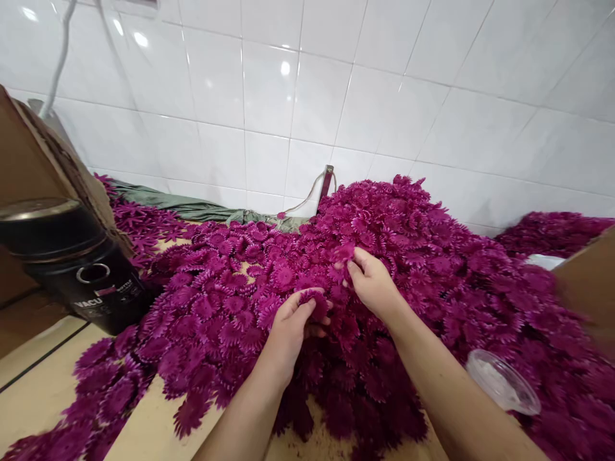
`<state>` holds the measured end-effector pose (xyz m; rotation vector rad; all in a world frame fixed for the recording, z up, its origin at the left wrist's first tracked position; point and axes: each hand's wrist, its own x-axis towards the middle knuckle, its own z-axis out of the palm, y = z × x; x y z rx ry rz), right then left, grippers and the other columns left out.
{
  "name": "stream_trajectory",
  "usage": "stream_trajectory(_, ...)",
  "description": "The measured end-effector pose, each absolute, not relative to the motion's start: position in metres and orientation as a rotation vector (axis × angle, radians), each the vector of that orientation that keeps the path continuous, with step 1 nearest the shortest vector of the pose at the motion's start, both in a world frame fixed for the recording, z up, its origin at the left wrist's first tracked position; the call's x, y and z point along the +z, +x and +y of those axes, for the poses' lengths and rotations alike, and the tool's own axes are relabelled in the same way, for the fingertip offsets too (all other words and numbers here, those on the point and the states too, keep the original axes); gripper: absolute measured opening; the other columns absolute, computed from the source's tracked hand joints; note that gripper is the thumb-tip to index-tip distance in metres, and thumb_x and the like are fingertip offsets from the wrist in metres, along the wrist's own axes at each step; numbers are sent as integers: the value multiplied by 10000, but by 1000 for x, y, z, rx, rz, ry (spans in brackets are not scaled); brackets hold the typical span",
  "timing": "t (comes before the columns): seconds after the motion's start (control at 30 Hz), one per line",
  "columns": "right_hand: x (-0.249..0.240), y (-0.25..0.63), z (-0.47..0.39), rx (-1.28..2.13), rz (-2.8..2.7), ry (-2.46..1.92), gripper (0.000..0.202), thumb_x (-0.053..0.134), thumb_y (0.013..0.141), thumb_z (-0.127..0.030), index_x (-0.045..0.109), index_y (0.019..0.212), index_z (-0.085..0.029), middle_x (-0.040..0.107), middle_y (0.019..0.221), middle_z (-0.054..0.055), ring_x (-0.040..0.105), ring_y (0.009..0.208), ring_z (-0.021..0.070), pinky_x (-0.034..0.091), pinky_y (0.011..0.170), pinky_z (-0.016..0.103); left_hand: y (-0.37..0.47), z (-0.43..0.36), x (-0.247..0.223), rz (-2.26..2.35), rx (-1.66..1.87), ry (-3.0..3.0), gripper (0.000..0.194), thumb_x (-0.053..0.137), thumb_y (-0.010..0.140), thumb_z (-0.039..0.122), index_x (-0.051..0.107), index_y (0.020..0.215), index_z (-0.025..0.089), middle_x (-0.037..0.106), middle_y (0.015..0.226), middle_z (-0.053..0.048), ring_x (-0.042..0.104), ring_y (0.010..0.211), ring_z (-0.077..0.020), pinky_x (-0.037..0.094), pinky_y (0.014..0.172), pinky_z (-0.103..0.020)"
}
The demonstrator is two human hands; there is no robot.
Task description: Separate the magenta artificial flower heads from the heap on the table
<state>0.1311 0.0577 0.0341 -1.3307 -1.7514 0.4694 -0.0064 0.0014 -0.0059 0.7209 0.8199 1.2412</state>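
A big heap of magenta artificial flower pieces (403, 237) with fringed petals covers the work surface. My left hand (294, 320) is closed on one round magenta flower piece (314, 305), thumb on top. Just right of it and a little farther off, my right hand (371, 276) pinches another magenta flower piece (342, 253), blurred at its edges. Both hands hover over the middle of the spread-out flowers, a short way apart. The fingers of the right hand are partly hidden behind its thumb and the piece.
A black vacuum bottle (96, 282) stands at left beside a cardboard box (43, 147). A clear plastic tub (502, 384) with white content lies among flowers at right, near another cardboard panel (589, 288). Behind are green cloth (192, 203) and a white tiled wall (321, 96).
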Motion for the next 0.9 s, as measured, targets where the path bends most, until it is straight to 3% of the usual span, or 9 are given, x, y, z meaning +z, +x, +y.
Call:
stream_trajectory(0.13, 38, 120, 35, 688, -1818, -1230, 193, 458, 763, -341, 545, 738, -170, 564, 690, 19, 526, 671, 151, 432, 661, 285, -5, 6, -8, 931, 1276, 858, 296, 660, 573, 415, 525, 586, 152, 549, 442, 36, 446, 388, -63, 323, 406, -178)
stream_trajectory(0.27, 38, 111, 17, 874, -1941, -1133, 204, 621, 673, -283, 577, 847, -186, 615, 837, 25, 567, 770, 160, 452, 711, 281, -6, 7, -10, 988, 1305, 842, 390, 662, 549, 504, 474, 514, 164, 455, 356, 71, 365, 333, -42, 261, 371, -168)
stream_trajectory(0.47, 26, 107, 24, 1182, -1732, -1117, 95, 554, 692, -265, 541, 733, -180, 522, 555, -48, 472, 429, 87, 400, 444, 225, -5, 1, -9, 859, 1228, 812, 427, 579, 624, 571, 556, 622, 145, 573, 487, 15, 466, 403, -73, 316, 406, -185)
stream_trajectory(0.6, 22, 114, 36, 1040, -1493, -1196, 199, 546, 685, -330, 468, 576, -183, 437, 426, -72, 376, 381, 66, 311, 400, 207, -4, -1, -5, 815, 1248, 856, 341, 655, 615, 433, 610, 790, 144, 638, 646, -5, 524, 503, -87, 383, 471, -201)
stream_trajectory(0.77, 23, 117, 40, 1091, -1346, -1169, 315, 575, 659, -443, 461, 534, -178, 346, 396, -95, 281, 370, 45, 238, 373, 200, -5, 2, -6, 882, 1293, 860, 287, 668, 606, 354, 604, 794, 147, 627, 593, 11, 507, 467, -74, 366, 455, -188)
stream_trajectory(0.9, 28, 119, 36, 1422, -1229, -1060, 284, 670, 594, -398, 563, 707, -160, 527, 571, -48, 449, 488, 58, 368, 461, 187, -5, 3, -8, 891, 1286, 865, 285, 662, 613, 351, 615, 797, 139, 634, 608, -2, 518, 475, -76, 374, 462, -189)
